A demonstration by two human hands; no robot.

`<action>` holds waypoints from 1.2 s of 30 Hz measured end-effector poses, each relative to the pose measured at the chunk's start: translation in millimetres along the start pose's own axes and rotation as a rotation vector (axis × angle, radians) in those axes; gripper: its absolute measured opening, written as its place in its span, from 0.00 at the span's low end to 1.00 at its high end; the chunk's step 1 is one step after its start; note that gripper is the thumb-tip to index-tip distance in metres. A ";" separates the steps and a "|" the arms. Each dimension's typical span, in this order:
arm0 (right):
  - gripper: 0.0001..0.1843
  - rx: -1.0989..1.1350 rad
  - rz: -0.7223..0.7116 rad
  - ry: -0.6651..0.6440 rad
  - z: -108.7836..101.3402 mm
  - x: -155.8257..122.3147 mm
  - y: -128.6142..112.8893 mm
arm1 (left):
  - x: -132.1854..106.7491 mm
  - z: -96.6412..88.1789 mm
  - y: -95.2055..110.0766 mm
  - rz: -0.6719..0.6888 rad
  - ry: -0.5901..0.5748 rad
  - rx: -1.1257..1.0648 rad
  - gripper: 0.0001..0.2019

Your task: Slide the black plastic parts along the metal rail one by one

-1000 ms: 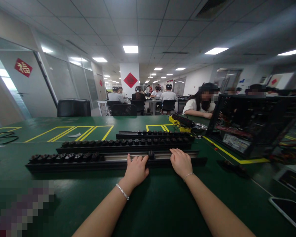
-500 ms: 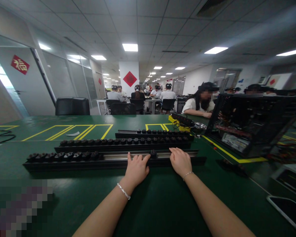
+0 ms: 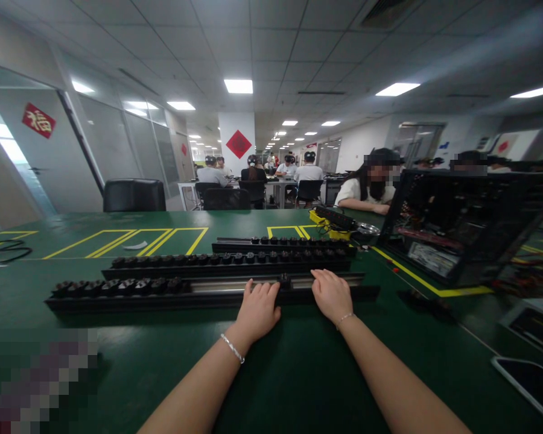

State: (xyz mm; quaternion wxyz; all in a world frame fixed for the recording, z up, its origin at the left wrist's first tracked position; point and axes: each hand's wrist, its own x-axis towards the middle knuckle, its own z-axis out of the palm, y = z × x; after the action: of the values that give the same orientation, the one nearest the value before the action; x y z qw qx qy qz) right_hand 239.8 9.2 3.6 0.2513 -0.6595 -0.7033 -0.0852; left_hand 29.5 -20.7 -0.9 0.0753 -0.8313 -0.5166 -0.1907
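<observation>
In front of me a long black track rail [image 3: 221,299] lies crosswise on the green table, with a metallic strip in its channel. Several black round socket-like modules [image 3: 127,286] sit bunched along its left part. One single module [image 3: 284,279] stands apart in the channel between my hands. My left hand [image 3: 259,308] lies over the rail just left of this module, fingers stretched, the nearest fingers beside or touching it. Farther right, my right hand [image 3: 332,296] rests with extended fingers on the rail, apart from the module. Neither hand is wrapped round anything.
Behind this rail lie a second rail full of modules [image 3: 228,260] and a shorter third one [image 3: 280,246]. An open computer case [image 3: 461,235] stands at right, near a power strip [image 3: 335,218]. A person [image 3: 366,187] sits across the table. A phone-like object [image 3: 529,389] lies front right.
My left hand has slid a little to the right along the rail, and the single module has shifted slightly right too. My right hand has stayed in place.
</observation>
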 end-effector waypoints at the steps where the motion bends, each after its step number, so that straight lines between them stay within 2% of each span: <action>1: 0.23 0.004 0.002 -0.003 0.0 -0.2 0.2 | 0.1 0.0 0.1 0.000 -0.002 -0.002 0.25; 8: 0.23 0.096 0.016 -0.003 -3.2 -1.7 -7.8 | 0.5 -0.8 1.8 -0.006 -0.004 -0.002 0.25; 15: 0.24 0.322 -0.112 -0.121 -6.0 0.4 -56.5 | 0.5 1.7 1.4 0.014 0.015 0.056 0.24; 19: 0.20 0.282 -0.073 -0.074 1.1 -1.0 -68.6 | -0.5 2.8 1.7 0.026 0.029 0.087 0.22; 23: 0.18 0.268 -0.116 -0.030 7.1 -3.0 -64.9 | -2.7 2.8 0.5 0.073 0.041 0.087 0.26; 26: 0.17 0.250 -0.063 -0.004 8.5 -2.1 -63.4 | -3.0 3.0 -2.9 0.081 0.075 0.063 0.26; 31: 0.21 0.289 0.071 -0.049 7.0 4.3 -66.3 | -0.9 4.4 -9.5 -0.060 0.210 0.124 0.24; 36: 0.23 0.211 0.166 -0.007 11.3 3.7 -72.5 | -0.9 5.5 -11.8 -0.110 0.148 0.139 0.22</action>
State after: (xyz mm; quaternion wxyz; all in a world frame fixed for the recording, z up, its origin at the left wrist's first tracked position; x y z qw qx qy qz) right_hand 166.7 9.1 10.9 0.3230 -0.6856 -0.6523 0.0127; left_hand 19.9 -14.3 -7.1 0.1600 -0.7783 -0.5663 -0.2190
